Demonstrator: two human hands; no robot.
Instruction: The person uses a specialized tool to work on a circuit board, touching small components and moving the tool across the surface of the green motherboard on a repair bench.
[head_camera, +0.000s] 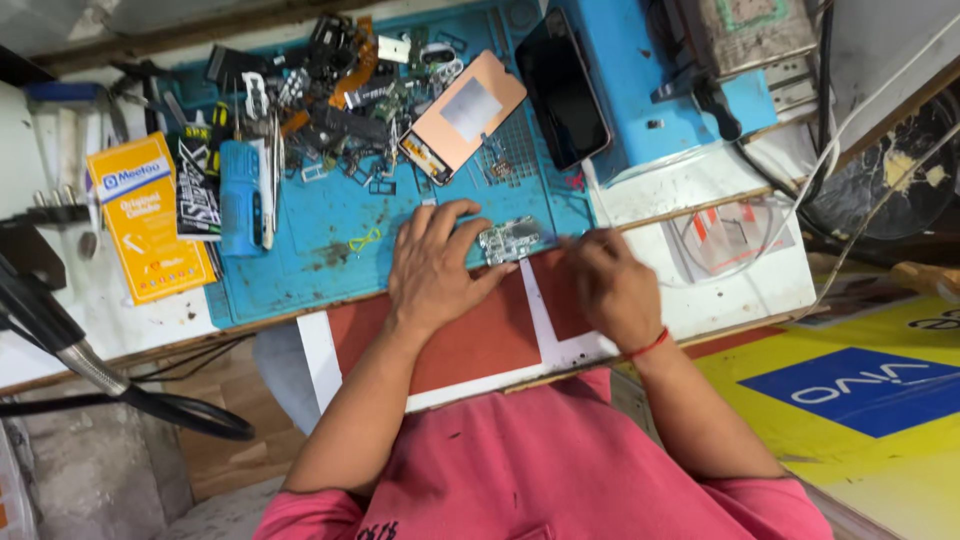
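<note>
Under the right hand (612, 288), any tool stays hidden.

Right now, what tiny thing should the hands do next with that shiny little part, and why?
Probably press the left hand down a bit more firmly on the small metal part. It lies loose on the blue mat, the fingers only hold one end, and the right hand is working at its other end, so it could slip.

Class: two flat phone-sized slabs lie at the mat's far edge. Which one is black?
The glossy black phone, right of the copper-coloured panel, leaning on the blue block.
</note>
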